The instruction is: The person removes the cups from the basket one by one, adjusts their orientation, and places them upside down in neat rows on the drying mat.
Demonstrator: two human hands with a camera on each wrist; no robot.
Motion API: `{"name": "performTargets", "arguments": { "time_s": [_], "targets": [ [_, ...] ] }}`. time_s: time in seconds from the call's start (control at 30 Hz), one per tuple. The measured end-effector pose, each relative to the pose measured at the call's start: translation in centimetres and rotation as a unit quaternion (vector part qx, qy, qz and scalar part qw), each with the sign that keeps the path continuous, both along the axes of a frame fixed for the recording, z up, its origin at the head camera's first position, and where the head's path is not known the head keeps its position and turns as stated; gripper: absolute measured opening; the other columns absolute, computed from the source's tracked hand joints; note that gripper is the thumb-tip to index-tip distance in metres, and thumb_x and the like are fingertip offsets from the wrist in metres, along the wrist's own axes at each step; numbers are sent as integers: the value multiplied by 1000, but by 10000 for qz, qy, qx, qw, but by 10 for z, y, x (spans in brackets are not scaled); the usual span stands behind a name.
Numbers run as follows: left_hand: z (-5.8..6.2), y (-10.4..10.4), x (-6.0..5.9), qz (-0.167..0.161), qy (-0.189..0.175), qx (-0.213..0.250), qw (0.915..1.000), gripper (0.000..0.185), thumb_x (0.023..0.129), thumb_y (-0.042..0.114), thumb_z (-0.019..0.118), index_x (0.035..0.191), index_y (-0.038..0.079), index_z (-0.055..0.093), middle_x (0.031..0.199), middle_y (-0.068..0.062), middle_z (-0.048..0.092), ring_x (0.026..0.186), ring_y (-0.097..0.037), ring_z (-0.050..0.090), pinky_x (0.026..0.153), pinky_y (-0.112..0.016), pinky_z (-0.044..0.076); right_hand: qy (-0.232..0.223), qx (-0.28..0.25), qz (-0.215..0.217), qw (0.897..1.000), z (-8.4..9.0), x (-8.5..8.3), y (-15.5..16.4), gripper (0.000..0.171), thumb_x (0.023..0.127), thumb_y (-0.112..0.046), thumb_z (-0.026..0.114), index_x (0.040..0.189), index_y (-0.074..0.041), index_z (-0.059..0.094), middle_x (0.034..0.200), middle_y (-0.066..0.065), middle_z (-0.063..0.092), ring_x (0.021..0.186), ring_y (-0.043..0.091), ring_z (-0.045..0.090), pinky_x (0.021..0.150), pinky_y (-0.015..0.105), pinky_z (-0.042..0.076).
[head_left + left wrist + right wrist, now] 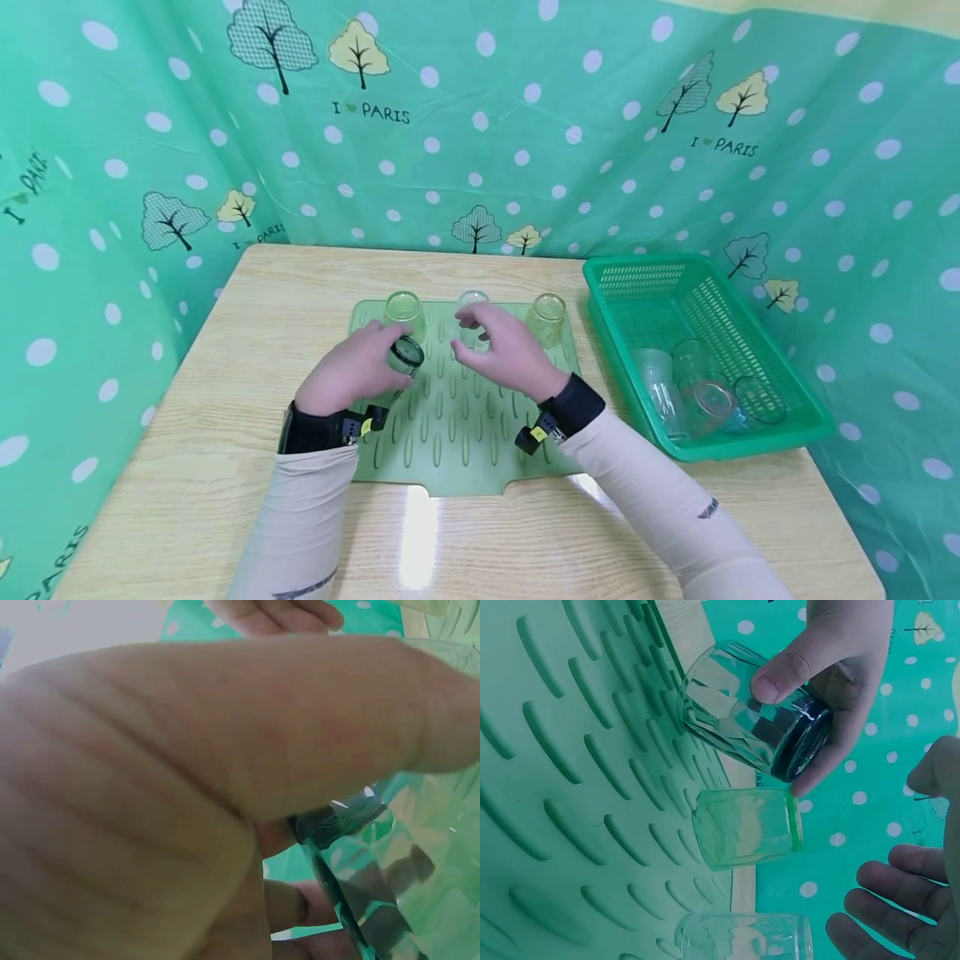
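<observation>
My left hand (354, 368) grips a dark green-tinted glass (407, 353) near its thick base. That glass is upside down and tilted, its rim close over the green drying mat (461, 425). Just behind it a light green glass (404, 307) stands upside down on the mat. My right hand (508, 348) holds nothing, its fingers loosely bent and apart. It overlaps a clear glass (473, 297) at the mat's back middle in the head view. A yellowish glass (547, 320) stands inverted at the back right. In the left wrist view my thumb covers part of the held glass (420, 877).
A green plastic basket (611, 333) sits right of the mat with several glasses (693, 383) lying in its near part. The wooden table (225, 400) extends around the mat. A dotted green curtain (480, 125) hangs behind and at both sides.
</observation>
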State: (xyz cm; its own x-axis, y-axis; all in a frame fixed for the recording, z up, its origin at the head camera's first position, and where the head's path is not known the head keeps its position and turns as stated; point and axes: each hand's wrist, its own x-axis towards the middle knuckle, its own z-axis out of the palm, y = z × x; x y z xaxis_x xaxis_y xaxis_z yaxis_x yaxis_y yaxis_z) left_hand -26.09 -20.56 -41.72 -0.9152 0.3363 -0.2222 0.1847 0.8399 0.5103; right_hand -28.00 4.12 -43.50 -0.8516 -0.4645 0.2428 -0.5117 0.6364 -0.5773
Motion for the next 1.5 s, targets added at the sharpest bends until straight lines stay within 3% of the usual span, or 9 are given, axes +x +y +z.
{"name": "performTargets", "arguments": {
  "time_s": [0.13,0.4,0.83,1.07,1.5],
  "targets": [
    [-4,-1,-4,44,36,24,10000,71,83,22,84,144,6,51,129,-18,55,109,-33,59,89,-52,53,85,84,-43,9999,-1,0,1,39,98,-26,67,133,-8,64,119,5,68,105,21,66,89,34,57],
    [-14,1,-11,267,2,49,9996,67,78,20,86,131,5,48,117,-15,54,95,-30,59,75,-42,53,107,105,-131,9998,-4,0,3,38,99,-24,66,133,-6,64,119,4,68,105,21,67,89,36,58],
    [-24,4,-15,382,-111,38,9992,74,76,17,88,136,4,44,120,-20,53,97,-32,58,75,-43,53,98,38,-116,9999,-8,1,6,35,100,-20,64,132,-6,64,119,7,67,106,23,67,90,40,59],
    [-15,5,-8,621,-279,124,9976,99,80,27,86,158,6,29,144,-31,44,116,-40,55,92,-56,53,93,79,-172,9998,-5,0,11,40,101,-19,64,137,-3,60,119,12,68,107,29,67,90,38,59],
    [11,-2,9,763,82,467,9960,76,92,36,74,151,1,43,149,-22,53,127,-40,57,102,-59,49,-112,31,-377,9992,-3,1,21,43,101,-18,63,140,-2,56,120,14,70,109,32,69,92,43,60]
  ]
}}
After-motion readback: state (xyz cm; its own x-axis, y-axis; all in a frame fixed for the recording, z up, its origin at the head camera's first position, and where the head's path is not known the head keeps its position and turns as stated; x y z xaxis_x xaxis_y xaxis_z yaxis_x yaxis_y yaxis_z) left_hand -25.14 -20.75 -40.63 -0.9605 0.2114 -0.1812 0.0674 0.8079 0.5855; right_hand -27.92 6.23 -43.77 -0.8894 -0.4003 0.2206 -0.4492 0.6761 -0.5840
